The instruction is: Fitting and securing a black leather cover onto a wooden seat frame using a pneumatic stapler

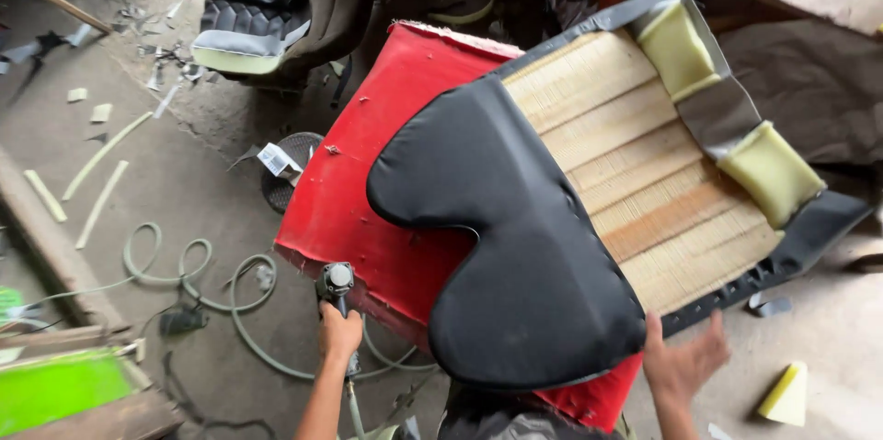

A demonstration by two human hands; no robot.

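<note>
A red-topped table [349, 182] carries a black upholstered seat cover [515, 247] lying over a tan woven seat panel [635, 173] with yellow-green foam bolsters [768, 169]. My left hand [338, 331] grips a pneumatic staple gun [335, 281] at the table's near left edge, its hose trailing down. My right hand [682, 362] is blurred, fingers spread, at the lower right edge of the black cover, holding nothing.
A coiled pale green air hose [198, 274] lies on the dusty floor at left. Foam scraps and strips litter the floor. Another black and grey seat cushion [253, 22] sits at the back. A yellow foam wedge [786, 394] lies at the lower right.
</note>
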